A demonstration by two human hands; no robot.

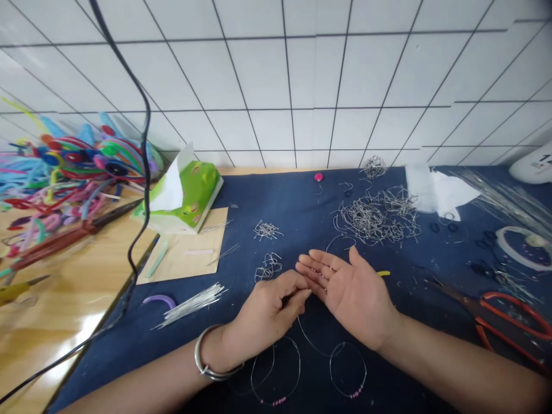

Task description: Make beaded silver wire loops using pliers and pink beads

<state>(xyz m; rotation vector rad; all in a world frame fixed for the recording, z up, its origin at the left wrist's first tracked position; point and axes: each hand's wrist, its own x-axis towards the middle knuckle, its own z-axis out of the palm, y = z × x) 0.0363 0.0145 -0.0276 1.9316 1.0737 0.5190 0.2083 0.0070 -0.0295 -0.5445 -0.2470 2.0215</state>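
Observation:
My right hand (pixel 347 293) is open, palm up, with small pink beads lying on its fingers. Against its fingertips, my left hand (pixel 276 305) pinches a thin wire (pixel 308 336), which curves down toward the cloth. A silver bangle is on my left wrist. Below my hands, one wire loop (pixel 299 368) carries several pink beads (pixel 279 401). To its right is another wire loop (pixel 330 368) with pink beads (pixel 357 394) at its lower edge.
Dark blue cloth (pixel 241 195) bears a wire tangle (pixel 366 218), small wire piles, a bundle of straight wires (pixel 192 305) and red-handled scissors (pixel 495 313). A green tissue box (pixel 194 192) stands left. A black cable (pixel 146 144) hangs in front; colourful craft stems (pixel 56 184) lie far left.

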